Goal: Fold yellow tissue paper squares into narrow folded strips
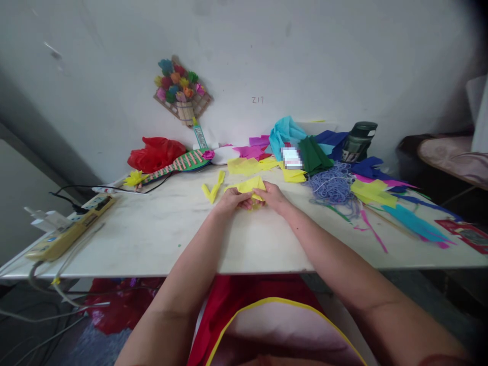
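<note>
The left grip — like the right grip — holds yellow paper.

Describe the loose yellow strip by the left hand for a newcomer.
On the white table, find the left hand and right hand holding yellow paper. Left of them lies the yellow strip. Unlike that paper, it rests loose, bent into a V.

two hands, one power strip

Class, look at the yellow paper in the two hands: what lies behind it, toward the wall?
Behind the held paper lie yellow sheets, then pink paper nearer the wall. What the paper itself covers cannot be seen.
</note>
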Motion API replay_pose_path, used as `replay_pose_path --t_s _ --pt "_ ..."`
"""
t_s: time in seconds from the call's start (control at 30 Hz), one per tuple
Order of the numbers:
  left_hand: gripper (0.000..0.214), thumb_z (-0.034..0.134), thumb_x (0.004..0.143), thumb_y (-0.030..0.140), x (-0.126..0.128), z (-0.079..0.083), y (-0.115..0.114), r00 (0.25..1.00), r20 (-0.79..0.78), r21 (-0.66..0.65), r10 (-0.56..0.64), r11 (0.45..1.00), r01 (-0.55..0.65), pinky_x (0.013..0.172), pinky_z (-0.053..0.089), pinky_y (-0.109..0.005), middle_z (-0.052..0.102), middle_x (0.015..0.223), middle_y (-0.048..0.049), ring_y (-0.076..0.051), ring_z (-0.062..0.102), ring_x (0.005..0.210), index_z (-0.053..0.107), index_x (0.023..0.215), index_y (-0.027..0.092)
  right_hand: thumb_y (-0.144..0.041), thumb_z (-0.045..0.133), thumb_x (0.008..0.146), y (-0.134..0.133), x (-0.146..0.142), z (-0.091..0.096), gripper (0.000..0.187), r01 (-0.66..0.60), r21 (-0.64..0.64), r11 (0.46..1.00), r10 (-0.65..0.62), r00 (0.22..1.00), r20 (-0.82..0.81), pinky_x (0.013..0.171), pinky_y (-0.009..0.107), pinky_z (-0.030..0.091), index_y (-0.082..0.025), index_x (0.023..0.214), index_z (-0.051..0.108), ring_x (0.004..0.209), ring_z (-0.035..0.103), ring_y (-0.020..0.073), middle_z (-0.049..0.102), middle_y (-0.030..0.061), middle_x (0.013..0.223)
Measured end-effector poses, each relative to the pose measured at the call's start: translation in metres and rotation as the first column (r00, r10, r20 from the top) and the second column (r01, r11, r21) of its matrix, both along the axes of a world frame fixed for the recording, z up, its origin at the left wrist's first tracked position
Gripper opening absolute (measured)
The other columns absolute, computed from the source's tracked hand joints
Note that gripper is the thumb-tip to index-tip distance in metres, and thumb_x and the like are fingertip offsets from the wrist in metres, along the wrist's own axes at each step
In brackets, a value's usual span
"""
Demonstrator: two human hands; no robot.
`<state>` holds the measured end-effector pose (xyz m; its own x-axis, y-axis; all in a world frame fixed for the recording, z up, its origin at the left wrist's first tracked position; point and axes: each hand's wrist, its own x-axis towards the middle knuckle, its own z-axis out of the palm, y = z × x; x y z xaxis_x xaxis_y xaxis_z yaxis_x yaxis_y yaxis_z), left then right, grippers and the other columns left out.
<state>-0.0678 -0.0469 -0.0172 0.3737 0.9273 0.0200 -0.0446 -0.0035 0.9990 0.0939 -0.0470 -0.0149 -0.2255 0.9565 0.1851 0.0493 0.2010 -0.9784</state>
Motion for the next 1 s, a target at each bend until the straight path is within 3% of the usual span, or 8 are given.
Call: replay_pose_path --t_s 0.2,0.43,0.6,1.0 --pt "0.032 0.07 0.061 0.038 -0.001 0.0 0.0 0.999 -0.043 0.019 0.002 1.0 -0.002 0.05 0.047 -0.023 0.065 0.06 -0.0093 -0.013 0.059 0.049 0.062 0.065 0.007 -0.035 0.061 0.065 0.0 0.0 0.0 0.032 0.059 0.007 0.998 -0.058 0.998 -0.033 0.046 0.021 0.038 -0.016 0.089 0.059 0.057 0.051 0.0108 0.061 0.0002 0.071" --pt "0.036 0.066 0.065 0.042 0.004 0.008 -0.008 0.985 -0.165 0.038 -0.038 0.998 0.045 0.05 0.045 -0.022 0.065 0.059 -0.0126 -0.013 0.058 0.049 0.065 0.066 0.006 -0.034 0.065 0.059 0.001 0.001 -0.002 0.036 -0.004 -0.004 1.0 0.003 0.983 -0.186 0.058 0.025 0.04 -0.012 0.087 0.061 0.061 0.052 0.0125 0.062 0.0012 0.069" --pt "0.036 0.062 0.069 0.042 0.002 0.01 -0.01 0.979 -0.197 0.116 -0.06 0.99 0.084 0.049 0.044 -0.022 0.066 0.061 -0.0122 -0.012 0.057 0.05 0.066 0.068 0.006 -0.035 0.066 0.059 -0.001 0.001 -0.001 0.034 -0.05 -0.015 0.999 0.046 0.979 -0.197 0.057 0.026 0.039 -0.012 0.085 0.061 0.058 0.051 0.0122 0.061 0.0004 0.064" --pt "0.041 0.059 0.07 0.046 0.001 0.013 -0.012 0.968 -0.239 0.08 -0.076 0.992 0.098 0.05 0.045 -0.022 0.065 0.058 -0.0131 -0.013 0.057 0.048 0.066 0.066 0.006 -0.034 0.069 0.056 0.0 0.001 -0.001 0.029 -0.005 -0.024 1.0 0.002 0.987 -0.16 0.061 0.027 0.043 -0.012 0.074 0.063 0.063 0.055 0.0141 0.062 0.0022 0.065"
